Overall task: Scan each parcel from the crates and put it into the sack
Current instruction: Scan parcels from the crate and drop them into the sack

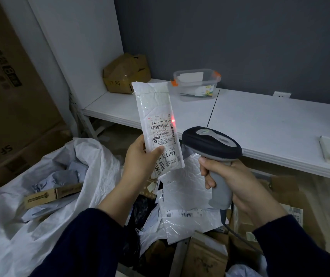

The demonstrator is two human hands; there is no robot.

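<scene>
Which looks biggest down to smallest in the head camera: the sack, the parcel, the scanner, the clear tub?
1. sack
2. parcel
3. scanner
4. clear tub, though it stands farther off, so its rank is unsure.

The left hand [140, 159] holds a parcel [156, 116] upright, just left of the scanner [212, 145] gripped in the right hand [240, 184]. Left of both hands lies the sack [92, 156], a carton [52, 194] inside. Below the hands — a heap [186, 196] of mailers. Behind them runs a table [270, 116] — box [126, 72] and tub [197, 82] on it.

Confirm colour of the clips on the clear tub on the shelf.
Orange clips on the tub; shows best in the head view.
</scene>
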